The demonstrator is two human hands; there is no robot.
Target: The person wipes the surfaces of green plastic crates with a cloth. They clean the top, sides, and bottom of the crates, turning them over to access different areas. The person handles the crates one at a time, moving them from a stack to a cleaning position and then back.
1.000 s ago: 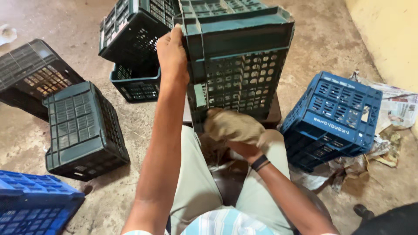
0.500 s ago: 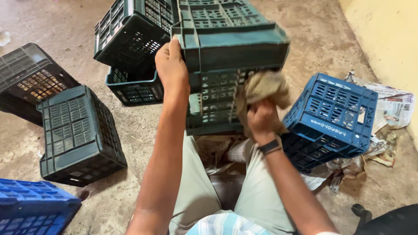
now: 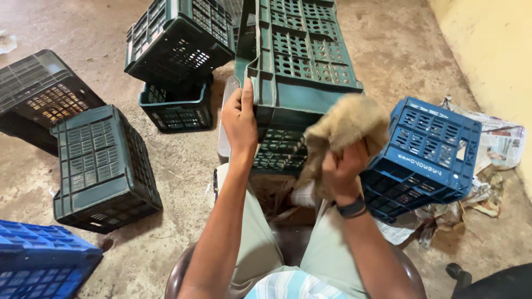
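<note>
Green plastic crate (image 3: 296,61) sat tipped up in front of the seated person, perforated base facing up, propped over the knees. Left hand (image 3: 239,119) was closed on the crate's near left corner, thumb on top of the rim, fingers wrapped round the edge. Right hand (image 3: 342,169) was fisted tight on a bunched tan rag (image 3: 344,124), rag pressed against the crate's near right corner. Black wristband (image 3: 352,208) on the right wrist.

Blue crate (image 3: 429,152) lay on its side just right of the rag, resting on crumpled newspaper (image 3: 501,144). Two dark green crates (image 3: 177,61) were stacked crookedly at upper left. Another dark green crate (image 3: 102,160) lay overturned on the concrete floor (image 3: 177,166), with a black crate (image 3: 39,91) behind it. Second blue crate (image 3: 39,260) at the bottom left corner. Yellow wall (image 3: 493,50) at right.
</note>
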